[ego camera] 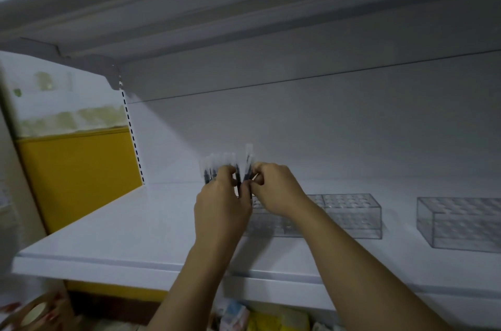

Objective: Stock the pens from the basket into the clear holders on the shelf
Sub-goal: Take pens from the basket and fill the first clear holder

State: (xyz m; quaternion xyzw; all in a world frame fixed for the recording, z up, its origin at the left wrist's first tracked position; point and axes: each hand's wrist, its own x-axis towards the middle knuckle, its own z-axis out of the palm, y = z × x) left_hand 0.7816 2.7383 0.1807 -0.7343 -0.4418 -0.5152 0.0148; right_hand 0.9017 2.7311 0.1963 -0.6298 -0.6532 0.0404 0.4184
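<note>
Clear plastic everywhere on this one, so bear with me. We're at the "pull one pen out of the bunch" step. The left hand (222, 206) has its fingers (229, 171) wrapped round a bundle of pens (230, 165), and the right hand (276, 187) is pinching what looks like a single pen out of that bundle. It's a bit blurry right there, so I can't swear it's only one.

All of this is hovering above the shelf (122, 235), about mid-way along it and closer to the back wall than the front edge, just over the left end of the nearest holder (352, 216). A second holder (461, 225) sits well apart, further toward the right end. As far as I can tell both look unfilled, so I'd say the stocking has barely started.

Next move, I reckon: free that one pen, turn it upright and drop it straight down into one of the small round holes on top. The holes look snug, so it'll need lining up rather than poking blind.

Pens themselves: slim, dark barrels with see-through caps, fanned out upward from the grip. No basket in shot, just some clutter below the shelf's front edge.
</note>
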